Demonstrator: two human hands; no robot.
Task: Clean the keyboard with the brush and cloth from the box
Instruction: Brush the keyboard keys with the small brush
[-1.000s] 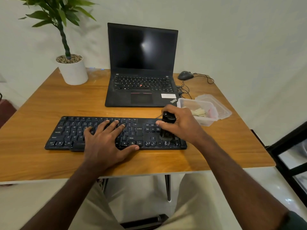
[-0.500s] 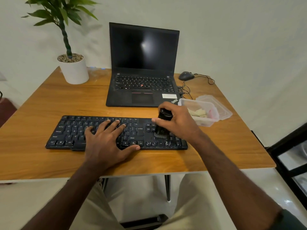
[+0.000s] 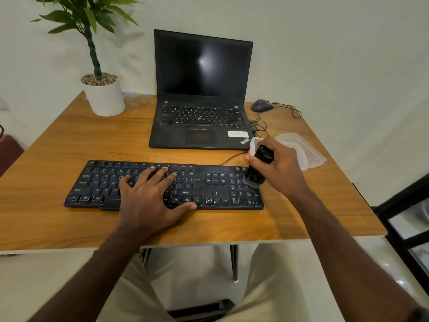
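A black keyboard lies across the wooden table in front of me. My left hand rests flat on its middle keys, fingers spread. My right hand grips a black brush, tilted, with its bristles on the number pad at the keyboard's right end. The clear plastic box sits just behind my right hand, mostly hidden by it. The cloth is not visible.
An open black laptop stands behind the keyboard. A white pot with a plant is at the back left, a wired mouse at the back right. The box's clear lid lies to the right. A black frame stands beside the table.
My right hand has carried the brush rightward, from the keys left of the number pad to the keyboard's right end. The left hand has stayed in place.
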